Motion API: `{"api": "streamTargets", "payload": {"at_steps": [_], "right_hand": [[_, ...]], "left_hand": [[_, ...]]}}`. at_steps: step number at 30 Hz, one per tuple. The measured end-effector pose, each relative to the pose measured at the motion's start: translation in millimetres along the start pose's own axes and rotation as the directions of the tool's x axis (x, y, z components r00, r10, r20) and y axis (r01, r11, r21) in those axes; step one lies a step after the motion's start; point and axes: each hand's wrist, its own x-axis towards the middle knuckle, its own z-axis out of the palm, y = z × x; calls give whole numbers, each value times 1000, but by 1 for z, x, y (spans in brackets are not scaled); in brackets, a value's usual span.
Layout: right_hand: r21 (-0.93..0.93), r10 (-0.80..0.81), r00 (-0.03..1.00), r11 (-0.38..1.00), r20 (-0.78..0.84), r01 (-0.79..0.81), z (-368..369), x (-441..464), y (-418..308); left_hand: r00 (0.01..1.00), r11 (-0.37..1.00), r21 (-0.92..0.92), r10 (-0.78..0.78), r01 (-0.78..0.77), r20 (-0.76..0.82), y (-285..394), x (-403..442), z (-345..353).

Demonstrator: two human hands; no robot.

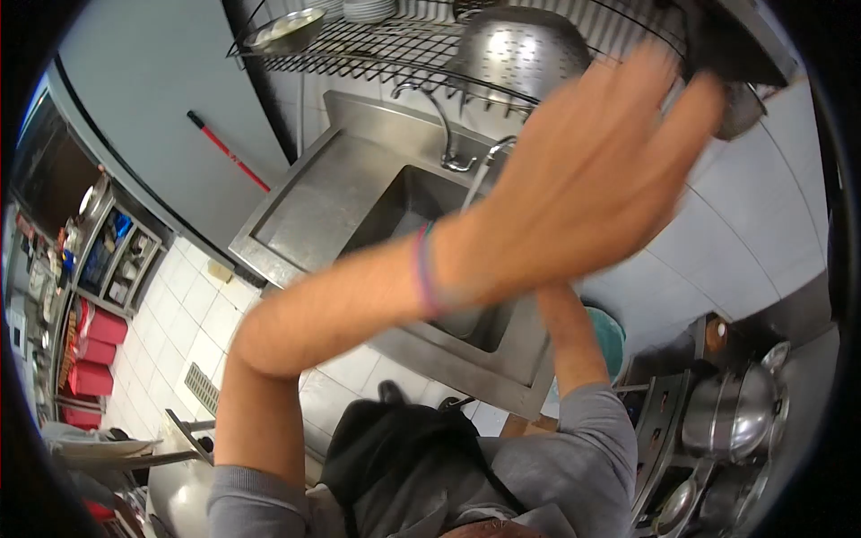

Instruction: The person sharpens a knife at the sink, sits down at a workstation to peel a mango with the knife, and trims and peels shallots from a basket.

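Observation:
My left arm crosses in front of me to the upper right, a pink and grey band on its wrist. Smeared by motion, my left hand [583,161] is raised in front of the wall rack, near a dark object [731,40] and a metal pan [743,112]. Whether its fingertips touch or hold anything cannot be made out. My right forearm [574,336] reaches up over the sink's right side, and its hand is hidden behind my left hand. Below my arms is a steel sink [296,211] with a tap [446,134] and a second spout [489,166].
A wire rack [404,40] above the sink carries a perforated steel colander [520,49], a metal bowl [285,32] and stacked plates [368,11]. A teal bin [606,341] stands right of the sink. Pots [731,417] sit on the right; a red-handled stick [229,151] leans left.

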Motion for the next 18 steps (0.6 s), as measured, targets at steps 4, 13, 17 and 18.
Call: {"api": "streamTargets", "payload": {"at_steps": [4,13,17,18], "right_hand": [[-152,-57,993,986,102,72,-18,18,11],[-128,-65,973,987,224,95,-34,51,48],[-108,-88,977,988,195,110,-65,66,74],[-152,-131,968,975,212,165,-71,70,79]], "left_hand": [[803,868,158,-496,471,331,-30,-168,-104],[26,-86,598,-984,797,-176,45,-430,-352],[36,-203,687,-948,698,-316,97,-499,-398],[10,-220,679,-948,700,-317,106,-515,-396]]}}
